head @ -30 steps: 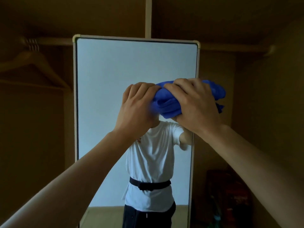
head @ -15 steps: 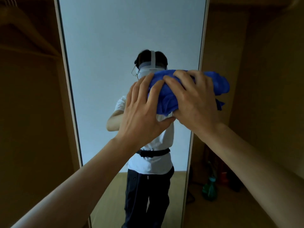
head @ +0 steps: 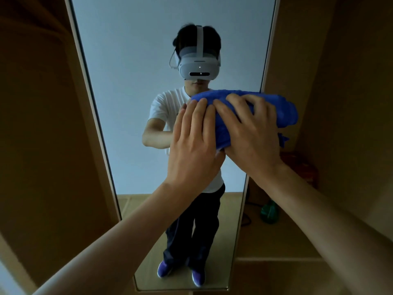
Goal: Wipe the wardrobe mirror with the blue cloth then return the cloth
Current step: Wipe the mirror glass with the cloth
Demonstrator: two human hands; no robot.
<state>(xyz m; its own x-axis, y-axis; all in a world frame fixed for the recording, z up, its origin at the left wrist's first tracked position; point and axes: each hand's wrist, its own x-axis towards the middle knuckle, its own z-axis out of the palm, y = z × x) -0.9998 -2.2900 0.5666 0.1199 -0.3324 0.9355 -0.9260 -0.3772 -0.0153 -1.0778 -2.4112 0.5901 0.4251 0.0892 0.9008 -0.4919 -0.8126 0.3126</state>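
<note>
Fingers (head: 238,111) of two hands, one cloth (head: 285,111)

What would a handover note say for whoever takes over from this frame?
Left hand: fingers flat on the blue cloth, not gripping it.
Right hand: clamped over the bunched cloth.
Cloth sits at the right edge of the mirror, about chest height in the reflection.
Done: wiping under way; how much glass is covered cannot be told.
Left: finish the lower mirror, then return the cloth.
</note>
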